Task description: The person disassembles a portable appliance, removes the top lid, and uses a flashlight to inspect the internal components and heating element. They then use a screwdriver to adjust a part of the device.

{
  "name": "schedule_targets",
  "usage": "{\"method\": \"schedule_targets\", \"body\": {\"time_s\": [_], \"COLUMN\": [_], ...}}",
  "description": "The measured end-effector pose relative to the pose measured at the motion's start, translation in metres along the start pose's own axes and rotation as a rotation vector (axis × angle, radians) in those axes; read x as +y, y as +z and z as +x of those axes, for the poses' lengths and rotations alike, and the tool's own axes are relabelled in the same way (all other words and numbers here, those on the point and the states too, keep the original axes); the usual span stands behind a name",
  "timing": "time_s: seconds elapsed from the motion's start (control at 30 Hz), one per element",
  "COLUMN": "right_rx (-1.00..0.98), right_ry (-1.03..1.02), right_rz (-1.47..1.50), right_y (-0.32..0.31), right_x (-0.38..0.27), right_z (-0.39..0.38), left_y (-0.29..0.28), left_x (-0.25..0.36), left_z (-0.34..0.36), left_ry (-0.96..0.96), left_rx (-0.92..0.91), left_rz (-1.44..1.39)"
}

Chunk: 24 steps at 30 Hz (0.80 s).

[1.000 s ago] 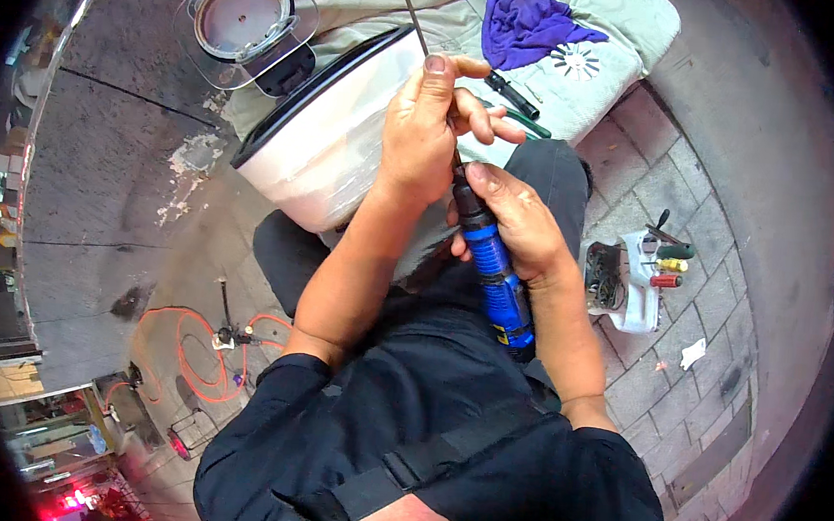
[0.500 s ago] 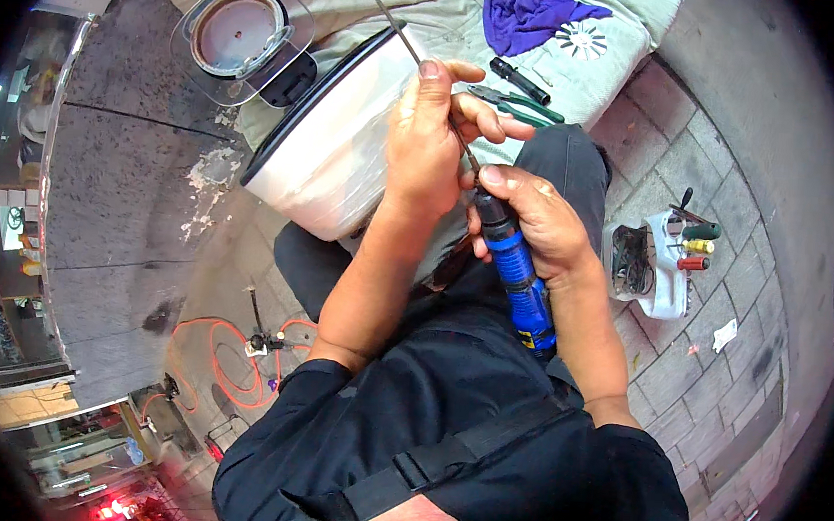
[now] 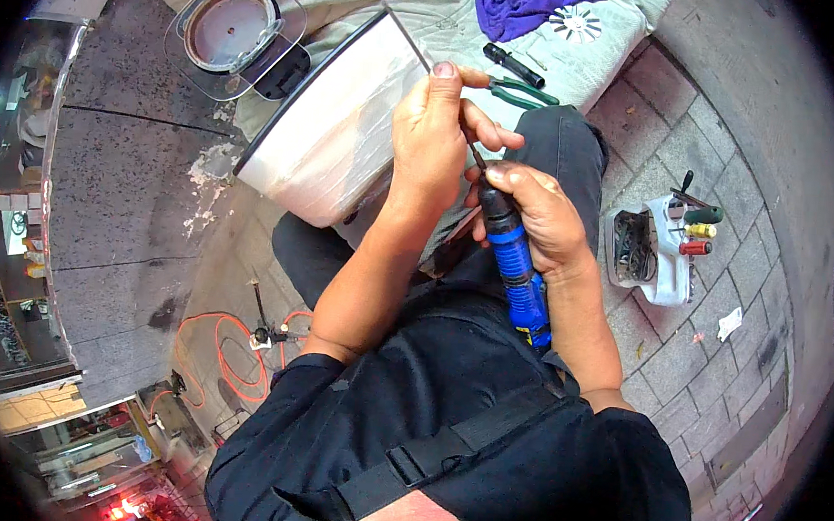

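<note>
My left hand (image 3: 431,137) pinches a long thin dark metal rod (image 3: 408,38) between thumb and forefinger, its other fingers loosely curled. From there the rod slants down to the black nose of a blue and black cordless power screwdriver (image 3: 519,276). My right hand (image 3: 546,216) is wrapped round that tool near its nose, thumb by the tip. Whether the rod is seated in the nose is hard to see behind my fingers. Just beyond my hands, a white, dark-rimmed appliance body (image 3: 320,130) lies tilted, partly behind my left forearm.
Green-handled pliers (image 3: 523,94), a black flashlight (image 3: 513,64), a purple cloth (image 3: 523,9) and a white finned disc (image 3: 576,24) lie on the pale padding. A clear-rimmed round part (image 3: 230,31) is at far left. A white tool caddy (image 3: 666,276) stands right; an orange hose (image 3: 229,368) lies left.
The view has shifted slightly. Both hands keep their grips on the rod and power screwdriver, with only a small change in the rod's angle.
</note>
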State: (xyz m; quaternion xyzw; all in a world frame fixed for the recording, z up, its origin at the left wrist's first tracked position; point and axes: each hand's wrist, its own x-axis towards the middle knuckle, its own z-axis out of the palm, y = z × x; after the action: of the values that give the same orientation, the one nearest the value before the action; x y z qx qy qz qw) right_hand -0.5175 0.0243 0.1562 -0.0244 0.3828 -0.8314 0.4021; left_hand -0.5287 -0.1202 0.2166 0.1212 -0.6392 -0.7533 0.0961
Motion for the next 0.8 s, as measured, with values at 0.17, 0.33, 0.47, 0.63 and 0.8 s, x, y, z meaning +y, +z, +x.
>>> {"method": "schedule_targets", "body": {"time_s": [0.17,0.33,0.47,0.63,0.8], "right_rx": [0.034,-0.114,-0.083,-0.061,0.084], "right_ry": [-0.056,-0.027,-0.010,-0.214,-0.388], "right_rz": [-0.075,0.024,-0.066,-0.114,-0.002], "right_y": [0.001,0.007,0.012,0.030,-0.008], "right_x": [0.004,-0.001,-0.010,-0.031,0.006], "right_z": [-0.006,-0.017,-0.014,0.004,0.001], "left_y": [0.000,0.003,-0.006,0.006,0.006], "left_x": [-0.006,-0.012,-0.008,0.025,-0.021], "left_z": [0.004,-0.006,-0.004,0.024,-0.007], "left_ry": [-0.076,-0.137,0.069,0.120,0.082], "left_rx": [-0.052,-0.060,-0.083,-0.249,-0.349], "left_rz": [0.027,-0.038,-0.002,-0.077,-0.234]}}
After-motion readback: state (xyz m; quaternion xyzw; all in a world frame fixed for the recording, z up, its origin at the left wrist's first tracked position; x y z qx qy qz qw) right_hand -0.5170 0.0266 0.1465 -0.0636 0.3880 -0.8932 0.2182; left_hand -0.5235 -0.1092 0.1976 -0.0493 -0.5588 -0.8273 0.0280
